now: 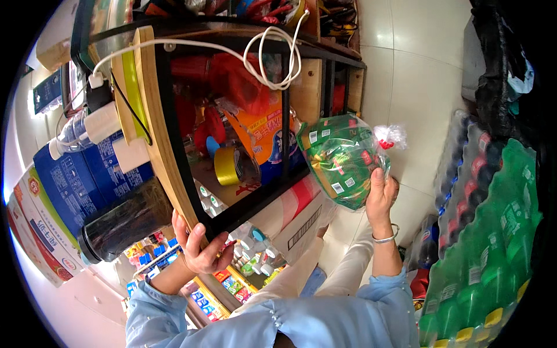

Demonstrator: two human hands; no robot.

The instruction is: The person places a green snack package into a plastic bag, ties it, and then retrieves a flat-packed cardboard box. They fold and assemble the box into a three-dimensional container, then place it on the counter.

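My right hand (381, 200) grips a clear plastic bag (339, 159) filled with green printed packets. The bag's gathered, tied top, with red in it, points to the right. Thumb and palm press on its near right side; the fingers under it are mostly hidden. At the near corner of a wood-topped counter, the fingers of my left hand (200, 249) curl over the wooden edge (165, 156). Just left of that hand, a dark lidded bottle (130, 220) lies along the counter in this view.
Under the counter, a black-framed shelf (243, 203) holds a yellow tape roll (227, 166), an orange packet (264, 136) and red bags. A coiled white cable (272, 58) hangs across it. At right stand shrink-wrapped green bottles (493, 261) and dark bottles (473, 180) on the tiled floor (423, 87).
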